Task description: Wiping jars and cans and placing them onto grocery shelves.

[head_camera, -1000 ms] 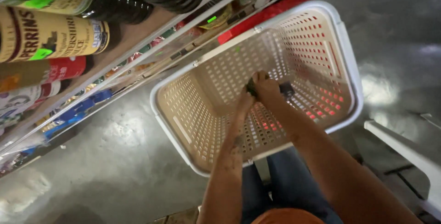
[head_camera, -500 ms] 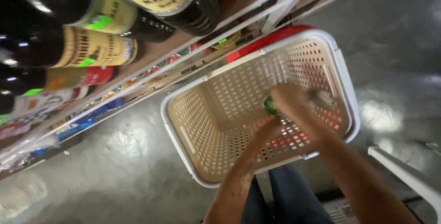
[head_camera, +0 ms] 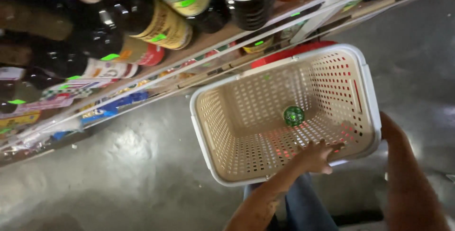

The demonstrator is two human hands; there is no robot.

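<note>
a small green round object (head_camera: 294, 116) is seen lying loose on the floor of the beige perforated basket (head_camera: 237, 131), well apart from both hands. the left hand (head_camera: 316, 156) is laid inside on the near wall, fingers apart. the right hand is hidden behind the basket's rim; its fingers cannot be told. shelved dark bottles (head_camera: 156, 18) are noted above.

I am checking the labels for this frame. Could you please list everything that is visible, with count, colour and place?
basket: one, beige perforated plastic, centre, above the floor
green item: one, round, inside the basket on its bottom
bottles: several, dark glass with coloured labels, on the shelf at top left
shelf: one, light edge, running diagonally across the top
floor: grey, shiny, lower left
left hand: one, empty, fingers spread inside the basket at its near wall
right hand: hidden; only the forearm shows at the basket's right rim
</note>
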